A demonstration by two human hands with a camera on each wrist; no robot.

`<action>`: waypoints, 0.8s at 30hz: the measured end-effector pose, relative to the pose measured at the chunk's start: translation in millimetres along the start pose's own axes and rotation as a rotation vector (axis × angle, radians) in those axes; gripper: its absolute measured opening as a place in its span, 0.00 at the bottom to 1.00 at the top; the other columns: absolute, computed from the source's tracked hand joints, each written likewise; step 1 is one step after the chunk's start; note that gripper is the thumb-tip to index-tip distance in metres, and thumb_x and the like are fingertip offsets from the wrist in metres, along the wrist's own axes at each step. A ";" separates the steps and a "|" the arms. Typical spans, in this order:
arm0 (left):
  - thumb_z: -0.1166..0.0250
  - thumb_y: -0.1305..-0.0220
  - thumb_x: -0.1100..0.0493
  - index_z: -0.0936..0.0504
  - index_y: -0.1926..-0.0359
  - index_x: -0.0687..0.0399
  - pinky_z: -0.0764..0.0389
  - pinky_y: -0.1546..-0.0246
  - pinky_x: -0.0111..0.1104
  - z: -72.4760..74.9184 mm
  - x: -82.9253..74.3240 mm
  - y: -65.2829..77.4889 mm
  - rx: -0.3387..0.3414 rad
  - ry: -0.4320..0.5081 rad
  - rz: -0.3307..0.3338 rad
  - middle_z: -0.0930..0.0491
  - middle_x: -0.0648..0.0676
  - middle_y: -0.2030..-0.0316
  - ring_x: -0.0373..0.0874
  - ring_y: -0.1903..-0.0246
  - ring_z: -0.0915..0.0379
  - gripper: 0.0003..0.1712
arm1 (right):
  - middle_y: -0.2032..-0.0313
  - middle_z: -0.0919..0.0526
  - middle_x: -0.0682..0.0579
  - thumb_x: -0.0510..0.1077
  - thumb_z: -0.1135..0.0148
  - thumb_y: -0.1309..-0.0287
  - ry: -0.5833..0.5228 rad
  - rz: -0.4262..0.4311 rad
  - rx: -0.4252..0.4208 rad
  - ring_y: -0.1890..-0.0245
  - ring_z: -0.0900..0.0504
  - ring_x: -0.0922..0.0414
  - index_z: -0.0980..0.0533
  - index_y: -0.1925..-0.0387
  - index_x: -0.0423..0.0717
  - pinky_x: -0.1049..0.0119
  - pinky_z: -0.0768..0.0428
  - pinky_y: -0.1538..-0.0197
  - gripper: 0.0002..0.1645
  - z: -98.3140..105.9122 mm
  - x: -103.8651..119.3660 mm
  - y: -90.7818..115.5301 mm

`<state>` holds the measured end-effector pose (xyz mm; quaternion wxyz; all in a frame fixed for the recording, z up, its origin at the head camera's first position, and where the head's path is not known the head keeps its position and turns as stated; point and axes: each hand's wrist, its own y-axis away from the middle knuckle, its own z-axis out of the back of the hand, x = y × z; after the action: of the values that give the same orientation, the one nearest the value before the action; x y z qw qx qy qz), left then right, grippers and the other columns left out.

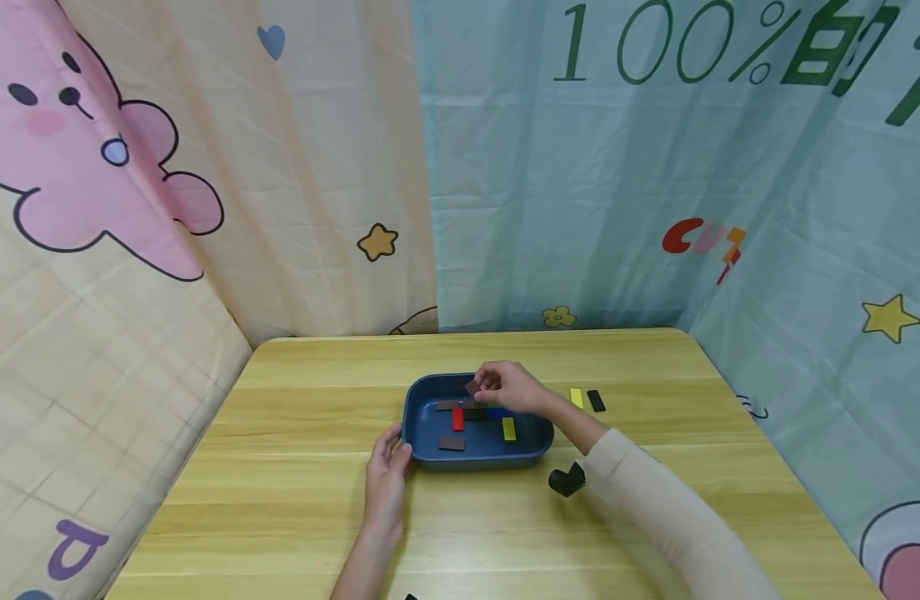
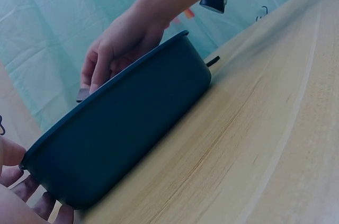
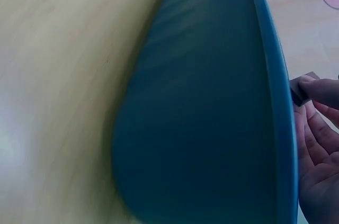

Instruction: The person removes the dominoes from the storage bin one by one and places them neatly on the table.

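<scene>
A dark blue rectangular tub (image 1: 478,465) with rounded corners stands on the table, holding several small flat blocks. My left hand (image 1: 387,483) grips its left end, with fingers against the outer wall in the left wrist view. Above the tub's far side, my right hand (image 1: 508,387) pinches a small brown block (image 1: 472,387) between thumb and fingers. Inside the tub lie a red block (image 1: 457,419), a yellow block (image 1: 509,429), a brown block (image 1: 452,443) near the front, and more brown and blue ones, partly hidden under the right hand.
On the wooden table (image 1: 295,500), right of the tub, lie a yellow block (image 1: 576,397) and a black block (image 1: 596,401). A black device (image 1: 567,480) sits by the right sleeve. Printed curtains (image 1: 505,208) hang behind the table and along both sides.
</scene>
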<state>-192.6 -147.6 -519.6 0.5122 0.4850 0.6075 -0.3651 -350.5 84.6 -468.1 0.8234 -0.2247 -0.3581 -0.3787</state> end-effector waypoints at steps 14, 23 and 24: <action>0.50 0.20 0.67 0.39 0.25 0.68 0.30 0.32 0.45 1.0 1.7 -0.9 0.000 0.004 -0.014 0.39 0.69 0.27 0.61 0.30 0.38 0.26 | 0.62 0.15 0.50 0.39 0.33 0.32 0.008 -0.058 -0.098 0.61 0.17 0.54 0.21 0.52 0.39 0.57 0.16 0.55 0.10 30.1 -9.9 20.8; 0.50 0.20 0.66 0.39 0.25 0.67 0.33 0.31 0.49 0.3 0.0 -0.5 0.002 0.005 -0.003 0.40 0.68 0.26 0.60 0.29 0.39 0.27 | 0.62 0.16 0.50 0.40 0.32 0.32 -0.017 -0.129 -0.152 0.61 0.17 0.53 0.19 0.52 0.38 0.57 0.15 0.54 0.11 48.6 -27.2 35.4; 0.50 0.20 0.66 0.39 0.25 0.67 0.33 0.31 0.49 0.2 -0.1 -0.4 0.001 0.004 -0.002 0.40 0.68 0.26 0.60 0.29 0.39 0.27 | 0.63 0.16 0.49 0.39 0.32 0.32 -0.026 -0.136 -0.157 0.61 0.17 0.52 0.19 0.52 0.38 0.57 0.15 0.55 0.11 51.1 -28.9 37.5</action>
<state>-192.9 -147.9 -519.6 0.5102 0.4853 0.6089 -0.3652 -355.7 153.7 -460.9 0.7710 -0.2683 -0.3523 -0.4577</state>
